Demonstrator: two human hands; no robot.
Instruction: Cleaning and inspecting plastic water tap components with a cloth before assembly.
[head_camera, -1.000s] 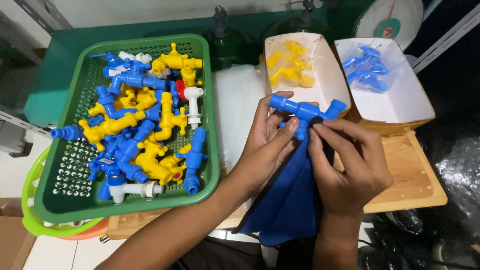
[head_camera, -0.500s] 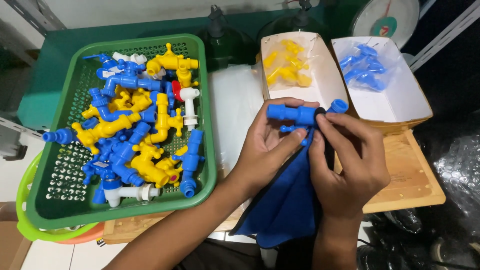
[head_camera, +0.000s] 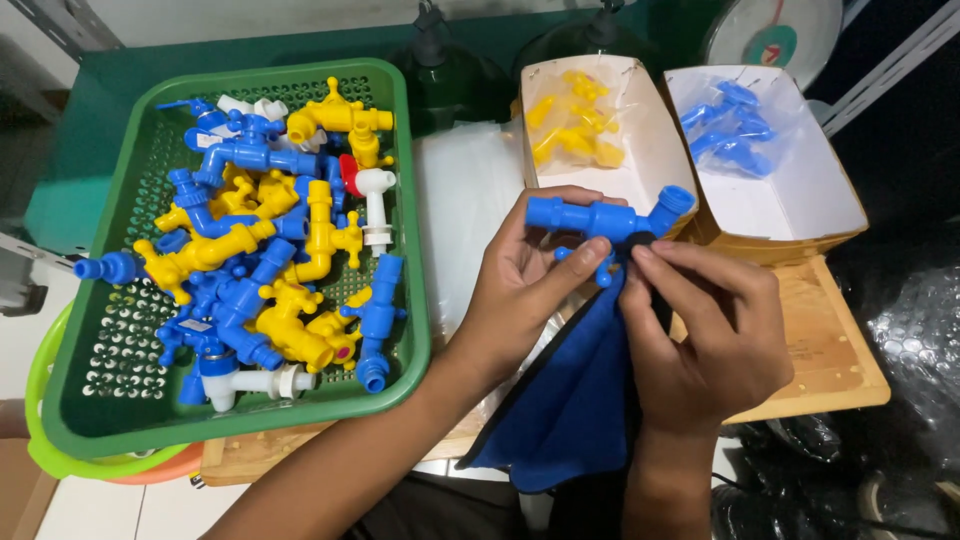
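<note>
Blue plastic tap (head_camera: 600, 218), grasped by left hand (head_camera: 530, 275) and right hand (head_camera: 700, 320), now lies level, turned above the blue cloth (head_camera: 570, 400).

Left hand (head_camera: 520, 275), right hand (head_camera: 700, 330) hold blue tap (head_camera: 600, 218), apparently over cloth (head_camera: 575, 400).

left hand (head_camera: 520, 280) and right hand (head_camera: 700, 330) meet, fingers seemingly pinched.

Blue plastic tap (head_camera: 600, 218) held horizontal above the tabletop, spout end right, angled up. Blue cloth (head_camera: 575, 400) touches its underside and hangs down below it.
</note>
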